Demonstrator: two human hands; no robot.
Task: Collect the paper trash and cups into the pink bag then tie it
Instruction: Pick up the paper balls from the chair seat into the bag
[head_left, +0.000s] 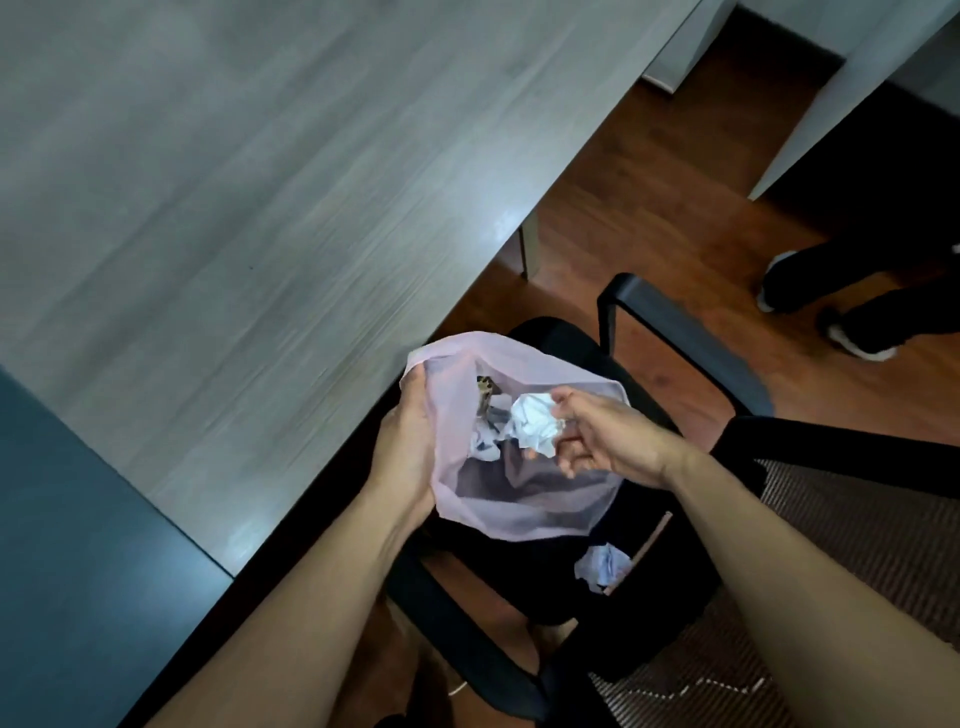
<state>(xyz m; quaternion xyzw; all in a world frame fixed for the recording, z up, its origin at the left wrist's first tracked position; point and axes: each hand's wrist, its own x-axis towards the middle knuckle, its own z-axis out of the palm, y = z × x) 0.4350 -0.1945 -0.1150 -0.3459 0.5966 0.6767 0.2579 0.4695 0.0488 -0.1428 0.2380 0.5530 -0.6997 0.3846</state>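
Step in hand: a paper ball (535, 423) is judged to be going into the pink bag (519, 499).
Left grip: the bag's left rim is clutched by the left hand (405, 447), so the mouth is held open.
Right grip: the ball is pinched by the right hand (597, 436), just above the bag's mouth.
Advice: the ball is best released only once it is inside the rim, with the mouth kept wide.
Bag's look: thin, translucent pink film; crumpled white paper and something brown can be seen inside.
Left over: a paper wad (600, 566) lies just below the bag, on the black chair (675, 338).

One bag (519, 506). Two hands, left hand (402, 457) and right hand (605, 436). Three paper balls seen: held ball (535, 428), ball in bag (483, 444), ball on chair (602, 566). One chair (675, 335). Two white shoes (860, 347).
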